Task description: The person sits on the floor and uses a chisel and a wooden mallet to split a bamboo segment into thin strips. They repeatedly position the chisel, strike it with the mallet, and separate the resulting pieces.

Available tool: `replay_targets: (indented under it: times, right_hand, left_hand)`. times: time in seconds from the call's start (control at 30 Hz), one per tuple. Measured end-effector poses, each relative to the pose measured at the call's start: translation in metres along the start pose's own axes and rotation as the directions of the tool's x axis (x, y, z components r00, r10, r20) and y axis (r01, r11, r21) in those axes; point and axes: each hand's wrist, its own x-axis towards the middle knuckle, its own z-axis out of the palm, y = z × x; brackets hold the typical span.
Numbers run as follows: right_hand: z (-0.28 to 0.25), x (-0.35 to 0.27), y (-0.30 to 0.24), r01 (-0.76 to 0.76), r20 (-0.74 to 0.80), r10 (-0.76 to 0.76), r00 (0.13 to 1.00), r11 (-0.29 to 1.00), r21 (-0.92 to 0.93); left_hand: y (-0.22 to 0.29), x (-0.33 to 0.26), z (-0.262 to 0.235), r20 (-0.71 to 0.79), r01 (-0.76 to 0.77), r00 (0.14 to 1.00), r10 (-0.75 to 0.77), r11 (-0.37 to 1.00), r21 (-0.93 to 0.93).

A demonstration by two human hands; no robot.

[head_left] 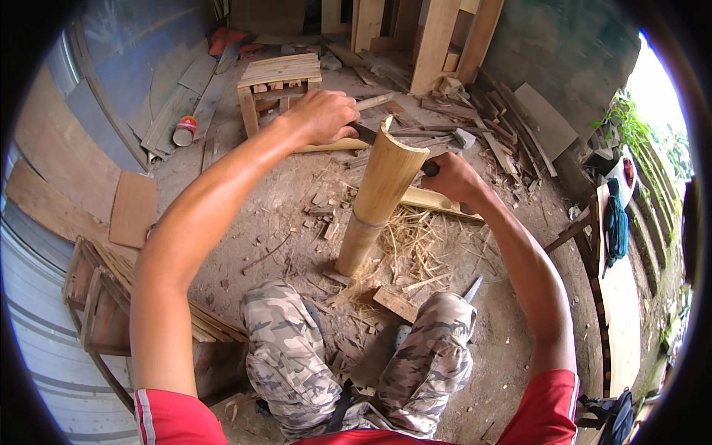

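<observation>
1. A person sits on a dirt floor [245, 222], knees in camouflage trousers [297, 348] at the near edge, both bare arms reaching forward.
2. A bamboo pole [374, 196] stands between the knees, tilted with its top leaning to the right and far, its foot on the ground among pale shavings [415, 245].
3. The left hand [322, 115] is closed in a fist around the handle of a blade [365, 133] that lies across the top of the pole.
4. The right hand [452, 178] is curled shut just right of the pole's top, gripping the other end of the same blade; only a dark bit shows by the fingers.
5. A split strip of bamboo [437, 202] lies on the ground behind the pole, under the right hand.
6. A hammer [460, 137] lies far right of the pole, near scrap sticks.
7. A small wooden stool [280, 81] stands far left of the left hand.
8. A red and yellow can [184, 130] lies on its side at the far left, beside grey boards.
9. A slatted wooden frame [100, 297] sits near left, beside the left upper arm.
10. A wood block [394, 304] lies by the right knee, close to the pole's foot.
11. A blue cloth [614, 222] hangs on a rail at the right.
</observation>
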Motion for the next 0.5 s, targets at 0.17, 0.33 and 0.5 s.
replay_targets:
  times: [0.17, 0.33, 0.5]
  right_hand:
    - [0.010, 0.015, 0.008, 0.102, -0.072, -0.099, 0.992, 0.994, 0.045]
    - [0.012, 0.019, 0.020, 0.137, -0.158, -0.138, 0.978, 0.990, -0.016]
    - [0.011, 0.017, 0.021, 0.086, -0.166, -0.103, 0.981, 0.991, -0.104]
  left_hand:
    - [-0.007, -0.002, 0.008, -0.039, -0.018, 0.999, 0.021, 0.997, 0.075]
    - [-0.003, 0.000, 0.018, -0.151, -0.053, 0.986, 0.068, 0.994, 0.098]
    - [0.000, 0.001, 0.021, -0.169, -0.054, 0.983, 0.075, 0.991, 0.126]
